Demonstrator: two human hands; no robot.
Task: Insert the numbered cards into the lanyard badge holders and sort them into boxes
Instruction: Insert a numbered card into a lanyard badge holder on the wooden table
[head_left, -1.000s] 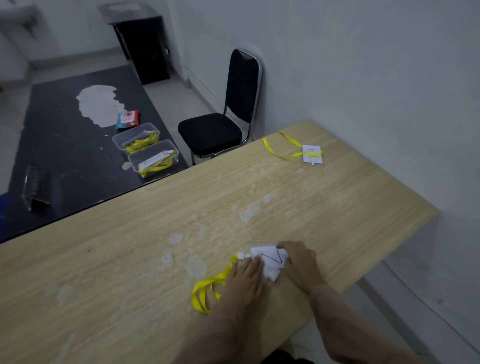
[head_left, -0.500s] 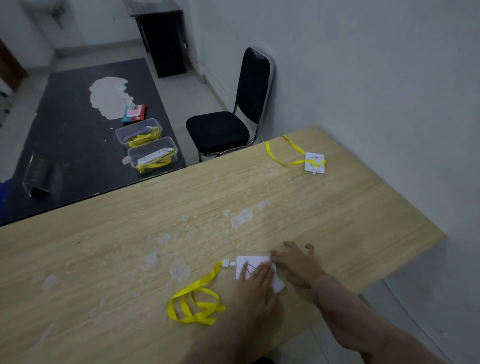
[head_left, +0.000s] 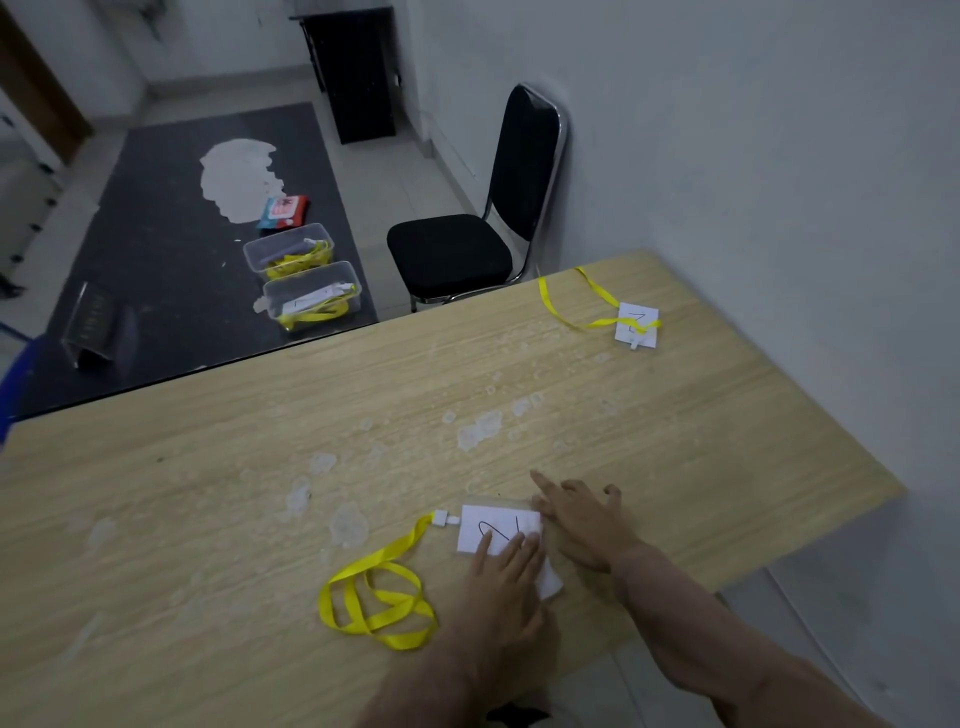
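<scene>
Pale wooden counter (head_left: 208, 519), blotched with worn patches, across the whole lower view. Beyond its far edge, on the floor: a dark mat (head_left: 156, 208), a black chair (head_left: 467, 249) by the wall, and two clear boxes (head_left: 311, 296) side by side on the mat, with yellow straps inside.

Left hand (head_left: 506, 571) in from the near edge, palm down, fingers (head_left: 514, 545) straight and close together, pressed flat on the near side of the badge holder (head_left: 498, 522), gripping nothing. Right hand (head_left: 582, 525) palm down just to the right, fingers spread and slack, forefinger stretched toward the far edge, inner side touching the holder's right end (pressing or merely resting: impossible to tell).

Yellow lanyard (head_left: 374, 603) in loose loops on the counter left of the left hand, running up to a white clip (head_left: 445, 518).

Badge holder flat on the counter near its close edge, long axis left to right, clip end pointing left. White card (head_left: 519, 525) inside, pen mark face up, numeral unreadable.

Well apart, at the far right corner: a second badge (head_left: 637, 328) lying flat, with its own yellow strap (head_left: 561, 306) trailing left.
</scene>
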